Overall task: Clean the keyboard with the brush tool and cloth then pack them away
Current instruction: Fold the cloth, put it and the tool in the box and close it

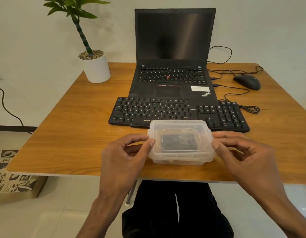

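A clear plastic box (180, 143) with its lid on sits on the wooden table near the front edge. Something dark shows through the lid; I cannot tell what it is. My left hand (124, 152) pinches the box's left end clip with thumb and fingers. My right hand (241, 152) holds the right end the same way. Just behind the box lies a black external keyboard (174, 112). No brush or cloth shows outside the box.
An open black laptop (172, 48) stands behind the keyboard. A black mouse (247, 81) and loose cables lie at the back right. A white plant pot (95, 66) stands at the back left. My legs are under the table's front edge (80, 174).
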The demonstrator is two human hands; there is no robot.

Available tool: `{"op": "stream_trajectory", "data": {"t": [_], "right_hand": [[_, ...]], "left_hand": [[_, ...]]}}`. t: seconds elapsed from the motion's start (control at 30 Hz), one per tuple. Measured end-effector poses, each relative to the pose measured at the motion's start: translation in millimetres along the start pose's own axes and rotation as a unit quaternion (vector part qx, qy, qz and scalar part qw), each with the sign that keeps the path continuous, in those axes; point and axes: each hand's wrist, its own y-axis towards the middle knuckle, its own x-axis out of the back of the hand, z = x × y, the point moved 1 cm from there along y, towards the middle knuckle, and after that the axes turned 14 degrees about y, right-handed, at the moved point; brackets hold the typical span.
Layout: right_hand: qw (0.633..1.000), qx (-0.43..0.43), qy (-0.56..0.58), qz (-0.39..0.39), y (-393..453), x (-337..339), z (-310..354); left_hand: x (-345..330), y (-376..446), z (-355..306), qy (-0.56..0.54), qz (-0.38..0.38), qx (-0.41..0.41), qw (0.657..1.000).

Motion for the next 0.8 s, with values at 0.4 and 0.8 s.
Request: {"op": "stream_trajectory", "data": {"t": [0.4,0.8], "right_hand": [[0.994,-0.107,0.008,-0.032,-2.9,0.6,2.9],[0.929,-0.346,0.111,0.076,23.4,1.8,10.4]], "left_hand": [[6.1,0.0,0.8,0.007,0.053,0.062,0.997],[16.3,26.3,7.3,-0.071,0.255,0.222,0.938]]}}
